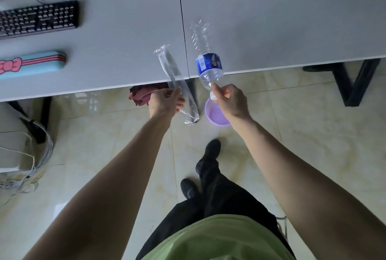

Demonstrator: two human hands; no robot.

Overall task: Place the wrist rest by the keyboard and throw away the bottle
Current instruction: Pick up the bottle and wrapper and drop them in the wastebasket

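**A:** Since the wrist rest (31, 65) already lies on the desk (117, 50) just in front of the keyboard (38, 19), over at your ten o'clock, I'd judge that half of the job done. What are your hands doing?

**B:** You tell me.

**A:** Your right hand (231, 101) is closed around the neck and cap end of the bottle (207, 65), which is clear, crumpled and blue-labelled, with its base pointing up toward twelve o'clock over the desk edge. Your left hand (166, 103) pinches a clear plastic wrapper (177, 84), a long flattened sleeve running from eleven o'clock down to five.

**B:** So what is left?

**A:** The throwing away. The bottle is not yet binned. A purple bowl-shaped container (216, 113) sits on the floor directly below your right hand, near one o'clock from your feet; I cannot tell whether that is the bin. Something reddish (144, 94) shows under the desk edge beside your left hand, and I cannot make out what it is.

**B:** And the wrapper?

**A:** The task doesn't mention it, but it looks like rubbish too.
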